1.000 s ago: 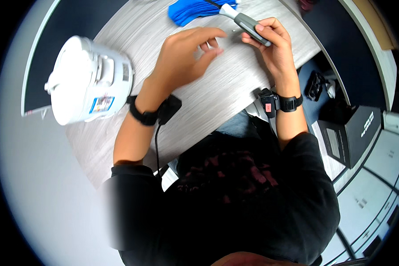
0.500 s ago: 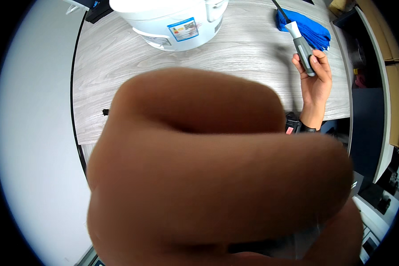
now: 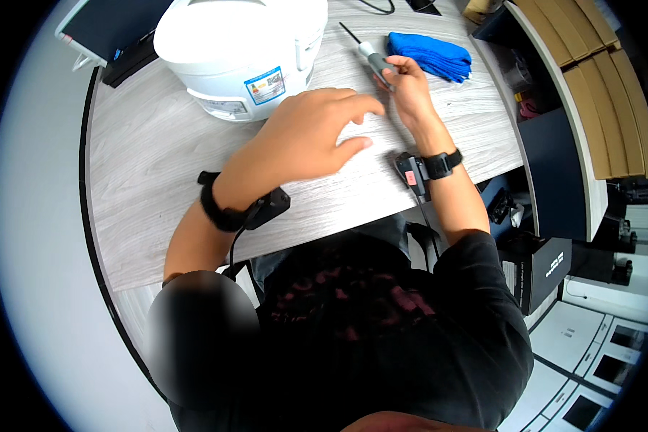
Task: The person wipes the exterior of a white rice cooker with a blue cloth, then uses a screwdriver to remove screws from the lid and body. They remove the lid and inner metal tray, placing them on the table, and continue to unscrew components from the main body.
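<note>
A screwdriver with a grey handle, a pale collar and a thin dark shaft is held in my right hand, its tip pointing up and to the left. The fingers are closed round the handle. Just right of the tool, a folded blue cloth lies on the table. My left hand hovers over the table before a white rounded appliance, which looks like a rice cooker. Its thumb and fingers are apart, with nothing between them. The left hand overlaps the appliance's lower right edge.
Both wrists wear black straps with small dark devices and cables. A dark screen stands at the far left of the wood-grain table. Along the right side runs a shelf with brown cardboard boxes; a black box stands below it.
My left hand, which filled the view close up, has dropped to the table area. My right hand keeps the screwdriver, now further left in view. The view itself has shifted.
</note>
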Demonstrator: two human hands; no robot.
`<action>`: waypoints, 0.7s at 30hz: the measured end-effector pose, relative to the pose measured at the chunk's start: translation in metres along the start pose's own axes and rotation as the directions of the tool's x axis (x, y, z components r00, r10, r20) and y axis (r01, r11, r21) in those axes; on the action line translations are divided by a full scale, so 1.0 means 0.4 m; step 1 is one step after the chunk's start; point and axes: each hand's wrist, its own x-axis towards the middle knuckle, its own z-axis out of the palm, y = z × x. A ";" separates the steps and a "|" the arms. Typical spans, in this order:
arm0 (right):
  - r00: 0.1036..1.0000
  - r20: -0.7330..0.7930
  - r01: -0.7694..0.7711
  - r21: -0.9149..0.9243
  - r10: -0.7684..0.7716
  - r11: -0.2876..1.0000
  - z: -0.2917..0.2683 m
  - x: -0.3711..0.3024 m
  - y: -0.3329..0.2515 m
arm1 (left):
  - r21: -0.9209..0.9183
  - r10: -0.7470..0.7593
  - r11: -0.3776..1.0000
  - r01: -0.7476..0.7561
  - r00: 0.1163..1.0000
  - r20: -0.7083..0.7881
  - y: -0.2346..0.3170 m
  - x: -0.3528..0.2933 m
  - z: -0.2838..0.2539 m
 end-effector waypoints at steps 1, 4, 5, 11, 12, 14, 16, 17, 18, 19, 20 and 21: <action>1.000 -0.009 -0.003 -0.037 0.002 0.999 0.010 -0.001 -0.004 | 0.026 -0.033 0.999 0.032 0.999 0.023 -0.027 0.012 0.019; 0.998 -0.009 0.054 -0.222 -0.057 0.974 0.011 0.052 0.048 | 0.103 -0.132 0.987 0.123 0.988 0.080 -0.096 0.044 0.073; 0.997 -0.029 0.065 -0.280 -0.076 0.958 0.011 0.070 0.067 | 0.129 -0.155 0.981 0.143 0.984 0.091 -0.116 0.051 0.089; 0.973 -0.064 0.126 -0.666 -0.224 0.736 0.035 0.095 0.085 | 0.229 -0.216 0.952 0.202 0.976 0.039 -0.126 0.060 0.102; 0.972 -0.050 0.125 -0.718 -0.229 0.685 0.034 0.100 0.088 | 0.233 -0.210 0.951 0.203 0.978 0.004 -0.118 0.055 0.099; 0.971 -0.017 0.125 -0.812 -0.237 0.571 0.030 0.116 0.094 | 0.239 -0.181 0.951 0.194 0.981 -0.075 -0.102 0.042 0.086; 0.978 -0.018 0.102 -0.830 -0.210 0.548 0.037 0.115 0.085 | 0.249 -0.140 0.952 0.178 0.977 -0.161 -0.080 0.024 0.058; 0.980 -0.019 0.091 -0.840 -0.197 0.535 0.040 0.114 0.080 | 0.241 -0.118 0.956 0.167 0.972 -0.205 -0.067 0.014 0.045; 0.983 -0.025 0.076 -0.850 -0.184 0.521 0.043 0.114 0.073 | 0.236 -0.093 0.960 0.153 0.964 -0.249 -0.051 0.005 0.028; 0.985 -0.033 0.058 -0.860 -0.169 0.507 0.045 0.111 0.068 | 0.232 -0.068 0.963 0.139 0.955 -0.289 -0.037 -0.006 0.012; 0.987 -0.042 0.040 -0.869 -0.154 0.493 0.047 0.106 0.063 | 0.243 -0.040 0.961 0.131 0.937 -0.346 -0.021 -0.018 -0.006; 0.992 -0.042 0.013 -0.900 -0.116 0.435 0.061 0.093 0.040 | 0.257 -0.015 0.958 0.128 0.915 -0.403 -0.004 -0.034 -0.027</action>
